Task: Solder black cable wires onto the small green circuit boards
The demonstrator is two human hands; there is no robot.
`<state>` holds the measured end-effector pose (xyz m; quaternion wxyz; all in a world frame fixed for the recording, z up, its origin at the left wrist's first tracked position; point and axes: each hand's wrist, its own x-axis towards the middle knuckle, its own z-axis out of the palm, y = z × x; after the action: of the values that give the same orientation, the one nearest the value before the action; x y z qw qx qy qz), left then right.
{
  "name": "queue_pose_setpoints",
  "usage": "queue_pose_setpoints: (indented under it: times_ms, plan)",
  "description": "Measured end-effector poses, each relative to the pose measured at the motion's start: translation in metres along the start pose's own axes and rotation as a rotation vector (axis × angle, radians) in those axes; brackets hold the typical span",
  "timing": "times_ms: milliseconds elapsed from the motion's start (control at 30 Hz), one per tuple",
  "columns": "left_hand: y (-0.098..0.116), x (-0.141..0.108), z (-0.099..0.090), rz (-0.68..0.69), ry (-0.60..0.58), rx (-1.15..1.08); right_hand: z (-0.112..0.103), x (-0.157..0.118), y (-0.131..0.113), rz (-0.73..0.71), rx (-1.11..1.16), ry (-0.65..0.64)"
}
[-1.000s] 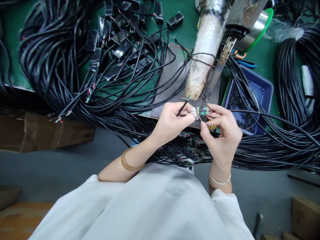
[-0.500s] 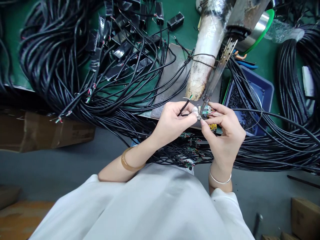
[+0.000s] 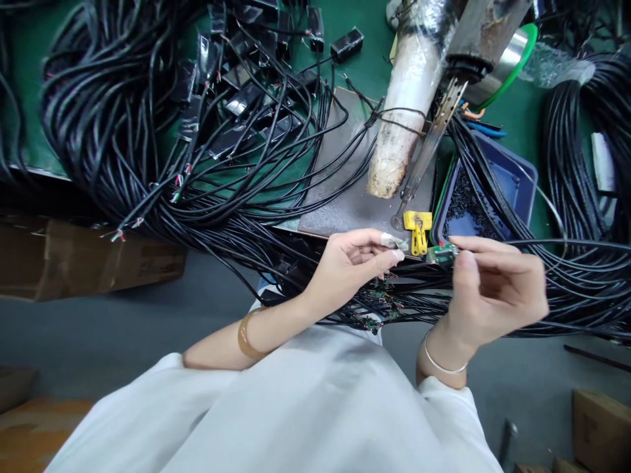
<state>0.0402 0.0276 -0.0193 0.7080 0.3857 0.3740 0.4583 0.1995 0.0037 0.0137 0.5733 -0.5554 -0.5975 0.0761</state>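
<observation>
In the head view, my right hand point(image 3: 497, 289) pinches a small green circuit board point(image 3: 440, 254) between thumb and fingers, to the right of a yellow clip point(image 3: 418, 226). My left hand point(image 3: 357, 263) has thumb and index finger close together, with white coverings on the fingertips. A blurred pale-green bit shows at these tips, too small to name. The clip sits at the front edge of a grey metal plate point(image 3: 340, 203). Above the plate slants a soldering iron point(image 3: 426, 154), its tip pointing down beside the clip. The hands are apart.
Black cables point(image 3: 113, 98) and black wrapped blocks point(image 3: 244, 98) crowd the left. A blue tray point(image 3: 525, 171) of small black pieces stands right, beside coiled cable point(image 3: 566, 151). A white wrapped tube point(image 3: 397, 144) reaches over the plate. Several small boards point(image 3: 379, 305) hang at the front edge.
My right hand has moved right and slightly down with the circuit board, away from the iron's tip. My left hand has dropped slightly; the black cable end no longer shows there. The yellow clip is uncovered.
</observation>
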Motion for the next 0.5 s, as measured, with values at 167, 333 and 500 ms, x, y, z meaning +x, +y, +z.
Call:
queue_pose_setpoints:
  times_ms: [167, 333, 500]
  plan:
    - [-0.005, -0.008, -0.002, -0.144, -0.025, -0.055, -0.006, 0.003, 0.002, 0.174, 0.056, -0.163]
    - [0.001, -0.002, -0.008, -0.084, 0.007, 0.032, 0.001, 0.0, 0.015, 0.246, 0.13, -0.316]
    - [0.007, 0.003, -0.009, 0.026, 0.078, 0.148, 0.007, -0.002, 0.018, 0.2, 0.107, -0.35]
